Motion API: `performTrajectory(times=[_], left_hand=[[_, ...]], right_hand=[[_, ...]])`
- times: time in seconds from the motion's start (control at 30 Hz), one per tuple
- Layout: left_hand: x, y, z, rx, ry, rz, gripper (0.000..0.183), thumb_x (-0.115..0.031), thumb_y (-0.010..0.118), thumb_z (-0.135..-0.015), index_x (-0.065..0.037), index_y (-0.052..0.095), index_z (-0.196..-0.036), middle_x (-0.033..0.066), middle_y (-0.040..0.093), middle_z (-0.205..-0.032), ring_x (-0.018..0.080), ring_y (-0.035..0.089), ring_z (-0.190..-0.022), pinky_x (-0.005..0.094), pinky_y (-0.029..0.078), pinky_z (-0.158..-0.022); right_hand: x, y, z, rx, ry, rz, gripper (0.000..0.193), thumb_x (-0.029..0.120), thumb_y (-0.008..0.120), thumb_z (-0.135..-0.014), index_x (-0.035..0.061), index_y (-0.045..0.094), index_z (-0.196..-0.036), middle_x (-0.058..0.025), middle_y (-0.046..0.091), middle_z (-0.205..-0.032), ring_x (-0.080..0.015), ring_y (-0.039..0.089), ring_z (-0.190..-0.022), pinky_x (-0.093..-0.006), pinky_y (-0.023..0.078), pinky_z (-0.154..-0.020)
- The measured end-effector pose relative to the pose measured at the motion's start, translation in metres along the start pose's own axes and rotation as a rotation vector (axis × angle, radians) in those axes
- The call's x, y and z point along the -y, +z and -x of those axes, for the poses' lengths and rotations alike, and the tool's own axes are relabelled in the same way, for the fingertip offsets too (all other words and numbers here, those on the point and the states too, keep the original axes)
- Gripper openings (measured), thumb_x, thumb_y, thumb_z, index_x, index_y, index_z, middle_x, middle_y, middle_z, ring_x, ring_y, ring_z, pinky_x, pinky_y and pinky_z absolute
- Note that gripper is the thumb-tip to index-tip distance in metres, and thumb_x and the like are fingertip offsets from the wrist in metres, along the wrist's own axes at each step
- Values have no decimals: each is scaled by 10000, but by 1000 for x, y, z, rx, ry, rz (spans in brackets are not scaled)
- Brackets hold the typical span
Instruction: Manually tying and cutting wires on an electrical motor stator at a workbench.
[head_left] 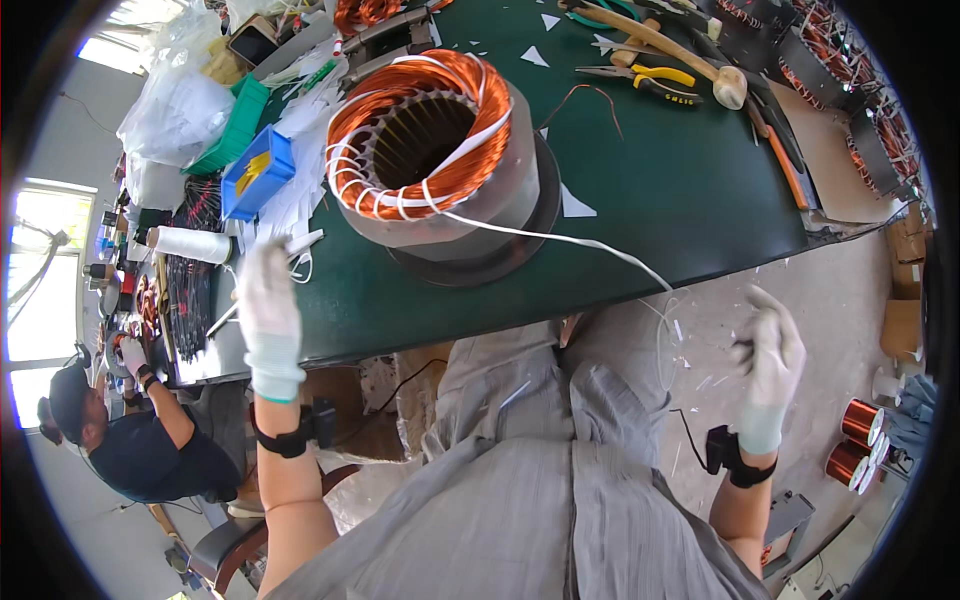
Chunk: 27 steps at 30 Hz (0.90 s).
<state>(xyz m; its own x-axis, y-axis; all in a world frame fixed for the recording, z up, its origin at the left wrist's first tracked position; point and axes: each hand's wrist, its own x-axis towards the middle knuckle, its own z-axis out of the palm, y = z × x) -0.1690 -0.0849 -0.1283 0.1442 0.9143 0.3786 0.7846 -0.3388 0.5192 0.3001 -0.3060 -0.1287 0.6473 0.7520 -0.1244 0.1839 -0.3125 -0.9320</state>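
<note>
A motor stator (425, 150) with a thick ring of copper windings stands upright on the green-topped table (660, 215). White lacing cord (590, 243) wraps parts of the ring, runs right past the table edge and hangs in loose loops. My left hand (270, 310), in a white glove, is over the table's front edge left of the stator, fingers stretched upward and slightly blurred. Nothing shows clearly in it. My gloved right hand (772, 350) is raised beyond the table edge, apart from the cord, index finger extended and the others loosely bent.
A wooden mallet (728, 88), yellow-handled pliers (665, 78) and scraps lie at the back right. On the left are a blue bin (258, 175), a green bin (230, 125) and a white cord spool (190, 244). Another person (150, 430) works far left. Copper wire spools (860, 422) stand right.
</note>
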Motion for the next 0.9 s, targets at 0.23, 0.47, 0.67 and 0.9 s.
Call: performTrajectory(times=[0.23,0.47,0.67,0.9], left_hand=[[-147,-9,-56,-177,591,-59,187,-51,639,-898,-17,709,-1069,131,711,-1059,280,661,-998,364,492,-924],[-177,-10,-102,253,685,-202,200,-98,642,-889,-28,713,-1062,141,699,-1004,308,652,-946,378,500,-878],[-182,-1,-130,514,829,-229,199,-100,655,-821,-6,712,-988,154,695,-1007,328,650,-955,379,511,-865],[-190,-47,-129,-137,958,-306,206,-13,632,-790,6,724,-973,147,675,-1027,265,654,-940,352,520,-860]], right_hand=[[125,118,-22,1125,279,-340,415,210,509,-1033,-42,580,-1355,-5,582,-674,-51,492,-513,-205,384,-486],[104,148,-17,1154,351,-865,436,292,533,-1052,-55,588,-1310,-44,624,-705,-71,509,-513,-214,391,-479],[117,159,-24,814,-155,-22,349,324,628,-1009,4,678,-1139,-56,664,-736,-93,622,-564,-235,463,-493],[85,123,-44,1220,233,-978,439,152,532,-1013,14,521,-1430,-84,656,-1096,-48,620,-659,-181,463,-541]])
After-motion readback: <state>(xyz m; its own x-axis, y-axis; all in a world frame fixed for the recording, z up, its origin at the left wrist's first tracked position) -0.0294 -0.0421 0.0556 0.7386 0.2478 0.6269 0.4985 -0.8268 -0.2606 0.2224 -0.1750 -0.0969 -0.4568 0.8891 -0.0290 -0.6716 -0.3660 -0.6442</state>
